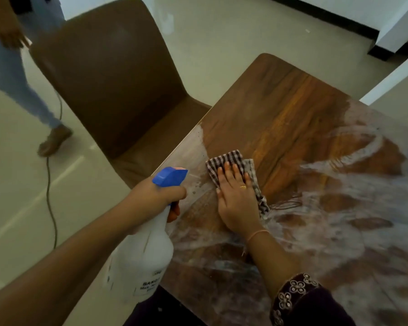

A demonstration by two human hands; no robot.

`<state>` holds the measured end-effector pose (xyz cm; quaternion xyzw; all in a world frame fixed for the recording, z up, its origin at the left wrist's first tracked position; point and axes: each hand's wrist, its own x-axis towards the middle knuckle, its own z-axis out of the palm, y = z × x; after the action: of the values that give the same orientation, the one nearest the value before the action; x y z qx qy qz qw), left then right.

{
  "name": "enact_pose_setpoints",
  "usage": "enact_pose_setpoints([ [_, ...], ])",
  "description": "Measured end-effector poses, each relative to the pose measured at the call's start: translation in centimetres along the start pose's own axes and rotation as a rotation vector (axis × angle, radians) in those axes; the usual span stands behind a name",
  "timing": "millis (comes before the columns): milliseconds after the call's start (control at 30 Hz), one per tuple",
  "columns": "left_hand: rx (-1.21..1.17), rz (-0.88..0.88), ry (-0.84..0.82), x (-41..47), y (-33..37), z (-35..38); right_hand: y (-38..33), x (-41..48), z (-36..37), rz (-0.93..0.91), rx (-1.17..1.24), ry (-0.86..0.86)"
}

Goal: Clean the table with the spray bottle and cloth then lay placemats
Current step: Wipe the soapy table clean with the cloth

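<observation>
So the cloth (231, 161) is a small brown-and-white checked rag, crumpled flat on the table (280, 109) near its left edge. The right hand (236, 201) lies palm-down on top of it, fingers (227, 170) straight and together, pressing it into the wood. There's a thin gold ring (243, 187) on one finger and a dark sleeve (299, 295) with embroidered flower trim further up the arm.

The spray bottle (141, 255) is white translucent plastic with a blue trigger head, held just off the table's left edge. The left hand (158, 191) grips it at the neck, fingers curled around it, nozzle pointing toward the cloth.

The table top is glossy wood-grain with a rounded far corner. The near half is covered in milky, swirly wet streaks; the far part looks dry.

A smooth brown moulded chair (108, 78) sits tucked against the left side. A thin cable (51, 203) snakes over the pale shiny floor (222, 31), and a second person (14, 78) in light jeans stands at the top left.
</observation>
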<state>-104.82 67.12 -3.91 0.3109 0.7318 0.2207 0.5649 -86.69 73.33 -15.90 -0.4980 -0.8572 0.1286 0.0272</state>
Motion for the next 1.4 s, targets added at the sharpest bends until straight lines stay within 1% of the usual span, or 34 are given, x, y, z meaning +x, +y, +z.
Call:
enact_pose_setpoints([
  [100,-0.068,0.027,0.033,-1.0,-0.4,0.1,0.3,-0.5,0.1,-0.010,0.027,-0.009],
  [233,-0.049,0.039,0.009,-2.1,-0.8,-0.2,0.3,-0.5,-0.2,-0.032,0.004,-0.029],
  [300,-0.039,0.028,0.027,-2.4,-1.1,-0.5,0.5,-0.3,-0.5,-0.032,-0.015,-0.030],
  [367,-0.039,0.015,0.074,-2.5,-1.6,-0.7,0.5,0.6,-0.8,0.006,-0.008,-0.045],
  [433,-0.026,0.018,0.101,-2.4,-1.8,-0.8,0.3,2.3,-1.1,0.088,0.012,-0.044],
  [500,0.010,0.040,0.091,-2.5,-1.8,-0.9,-0.1,3.8,-1.3,0.153,0.013,-0.044],
  [600,0.048,0.059,0.053,-2.6,-1.3,-1.3,-0.9,4.3,-1.1,0.192,-0.031,-0.054],
  [667,0.081,0.074,0.004,-2.7,-1.1,-1.6,-1.8,3.4,-0.8,0.158,-0.048,-0.053],
  [733,0.084,0.085,-0.035,-2.7,-1.1,-1.6,-2.9,1.7,-0.4,0.052,-0.032,-0.051],
  [800,0.076,0.086,-0.061,-2.9,-1.0,-1.5,-3.6,0.0,-0.1,-0.083,-0.036,-0.089],
  [867,0.070,0.078,-0.079,-3.0,-0.7,-1.5,-2.9,-0.8,0.0,-0.189,-0.056,-0.129],
  [933,0.073,0.068,-0.097,-3.0,-0.5,-1.7,-1.6,0.1,-0.7,-0.240,-0.084,-0.153],
  [1000,0.092,0.058,-0.113,-2.9,-0.4,-1.9,-0.8,1.8,-1.6,-0.202,-0.110,-0.141],
  [1100,0.105,0.051,-0.111,-2.6,-0.4,-1.8,-1.0,5.0,-1.9,0.006,-0.074,-0.114],
  [1133,0.107,0.052,-0.111,-2.6,-0.4,-1.8,-1.4,5.7,-1.9,0.055,-0.057,-0.109],
  [1200,0.111,0.061,-0.110,-2.5,-0.6,-1.6,-2.3,6.0,-1.6,0.093,-0.045,-0.102],
  [1267,0.107,0.064,-0.108,-2.5,-0.7,-1.5,-2.9,5.0,-1.2,0.040,-0.055,-0.096],
  [1400,0.096,0.055,-0.111,-2.4,-0.7,-1.4,-2.6,1.6,-0.8,-0.160,-0.005,-0.121],
])
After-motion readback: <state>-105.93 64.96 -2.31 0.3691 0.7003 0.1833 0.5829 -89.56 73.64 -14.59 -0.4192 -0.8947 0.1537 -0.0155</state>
